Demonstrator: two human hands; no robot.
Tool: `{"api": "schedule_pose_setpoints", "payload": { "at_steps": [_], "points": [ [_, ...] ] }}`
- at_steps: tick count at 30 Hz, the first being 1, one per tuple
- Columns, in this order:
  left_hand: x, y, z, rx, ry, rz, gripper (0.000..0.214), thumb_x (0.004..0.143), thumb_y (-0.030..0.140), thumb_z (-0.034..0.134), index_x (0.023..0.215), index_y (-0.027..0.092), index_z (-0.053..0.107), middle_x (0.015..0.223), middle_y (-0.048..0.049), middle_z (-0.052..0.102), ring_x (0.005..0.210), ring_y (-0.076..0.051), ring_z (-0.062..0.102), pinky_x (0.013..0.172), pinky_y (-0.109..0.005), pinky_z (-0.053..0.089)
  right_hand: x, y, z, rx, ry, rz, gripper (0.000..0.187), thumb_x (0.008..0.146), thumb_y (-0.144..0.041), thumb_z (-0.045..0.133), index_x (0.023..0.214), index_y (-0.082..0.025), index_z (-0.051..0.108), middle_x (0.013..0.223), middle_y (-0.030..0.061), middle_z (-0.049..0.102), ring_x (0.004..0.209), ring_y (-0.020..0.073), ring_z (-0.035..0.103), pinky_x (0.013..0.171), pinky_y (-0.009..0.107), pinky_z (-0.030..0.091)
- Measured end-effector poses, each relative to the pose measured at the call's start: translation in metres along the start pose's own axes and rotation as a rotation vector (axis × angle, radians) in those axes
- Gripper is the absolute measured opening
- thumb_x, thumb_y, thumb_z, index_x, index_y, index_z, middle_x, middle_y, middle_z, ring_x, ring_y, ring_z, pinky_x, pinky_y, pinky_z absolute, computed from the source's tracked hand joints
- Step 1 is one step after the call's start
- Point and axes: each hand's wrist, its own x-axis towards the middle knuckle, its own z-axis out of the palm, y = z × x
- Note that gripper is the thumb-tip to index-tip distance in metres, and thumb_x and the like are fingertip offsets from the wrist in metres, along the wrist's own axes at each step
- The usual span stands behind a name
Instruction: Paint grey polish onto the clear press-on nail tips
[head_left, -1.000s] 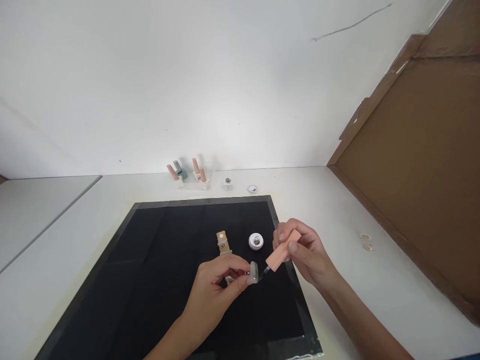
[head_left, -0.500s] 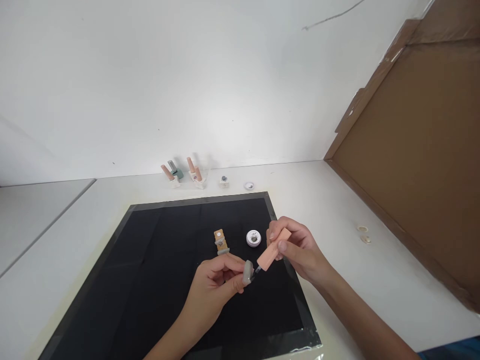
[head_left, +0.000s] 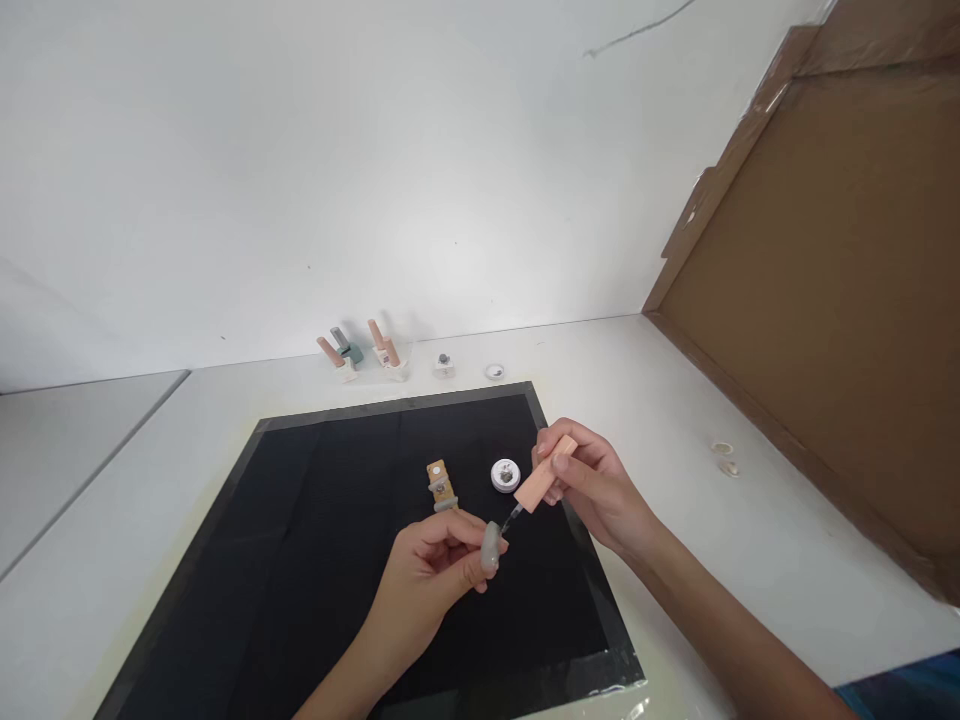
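Observation:
My left hand (head_left: pixel 435 560) pinches a glossy grey false nail (head_left: pixel 490 547) between thumb and fingertips above the black mat. My right hand (head_left: pixel 592 480) grips a nail polish brush (head_left: pixel 546 474) by its long peach cap, with the bristles slanting down to the nail's upper right edge. Whether the bristles touch the nail, I cannot tell. Just behind my left hand lies a small tan holder (head_left: pixel 439 484) bearing grey nail-like pieces. A round white pot (head_left: pixel 505 475) with something dark and silvery in it sits near my right hand.
Several nail polish bottles (head_left: pixel 343 370) with peach and grey caps stand by the back wall. Beside them are a small clear block (head_left: pixel 443 367) and a round lid (head_left: pixel 494 372). Two small beige pieces (head_left: pixel 724 458) lie at right, near the cardboard panel (head_left: pixel 817 300). A black mat (head_left: pixel 337 560) covers the table's middle.
The brush in my right hand has moved up a little, its tip now near the nail's upper edge. My left hand still holds the nail, tilted slightly differently. The view has shifted a little.

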Motion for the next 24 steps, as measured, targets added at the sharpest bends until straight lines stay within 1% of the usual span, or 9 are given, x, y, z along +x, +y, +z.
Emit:
{"api": "schedule_pose_setpoints", "payload": {
  "at_steps": [4, 7, 10, 16, 24],
  "points": [
    [-0.0001, 0.0019, 0.0009, -0.028, -0.009, -0.003, 0.012, 0.062, 0.022, 0.077, 0.060, 0.014, 0.069, 0.064, -0.0029, 0.066, 0.051, -0.009, 0.054, 0.045, -0.020, 0.047, -0.0004, 0.0026, 0.0016, 0.090, -0.100, -0.044, 0.019, 0.078, -0.035, 0.068, 0.077, -0.018, 0.059, 0.058, -0.0048, 0.045, 0.048, 0.0076, 0.041, 0.049, 0.022, 0.033],
    [-0.0003, 0.0039, 0.0018, -0.056, -0.024, 0.002, 0.012, 0.062, 0.023, 0.078, 0.060, 0.014, 0.069, 0.061, -0.0017, 0.064, 0.051, -0.009, 0.054, 0.045, -0.019, 0.046, -0.0014, 0.0063, 0.0018, 0.073, -0.161, -0.043, 0.019, 0.077, -0.035, 0.068, 0.078, -0.018, 0.060, 0.059, -0.0043, 0.046, 0.048, 0.0075, 0.041, 0.048, 0.022, 0.032],
    [-0.0007, 0.0046, 0.0020, -0.067, -0.031, 0.002, 0.014, 0.062, 0.023, 0.078, 0.058, 0.014, 0.068, 0.058, -0.0008, 0.062, 0.051, -0.009, 0.053, 0.045, -0.018, 0.046, -0.0017, 0.0088, 0.0010, 0.044, -0.187, -0.039, 0.018, 0.078, -0.035, 0.068, 0.079, -0.018, 0.060, 0.059, -0.0041, 0.046, 0.048, 0.0079, 0.041, 0.048, 0.022, 0.031],
    [-0.0014, -0.0001, -0.0004, -0.069, -0.040, 0.000, 0.009, 0.064, 0.019, 0.077, 0.061, 0.015, 0.070, 0.066, -0.0023, 0.065, 0.052, -0.008, 0.055, 0.046, -0.018, 0.046, -0.0001, 0.0083, 0.0007, 0.029, -0.168, -0.036, 0.016, 0.078, -0.033, 0.068, 0.079, -0.018, 0.061, 0.062, -0.0037, 0.047, 0.049, 0.0070, 0.042, 0.049, 0.022, 0.032],
    [-0.0038, 0.0002, -0.0007, -0.086, -0.067, -0.017, 0.008, 0.064, 0.017, 0.077, 0.059, 0.015, 0.070, 0.067, -0.0031, 0.068, 0.053, -0.008, 0.055, 0.046, -0.017, 0.047, 0.0006, 0.0059, -0.0014, 0.040, -0.092, -0.026, 0.016, 0.078, -0.033, 0.068, 0.079, -0.018, 0.062, 0.063, -0.0035, 0.049, 0.050, 0.0063, 0.043, 0.050, 0.021, 0.034]
  ]
}}
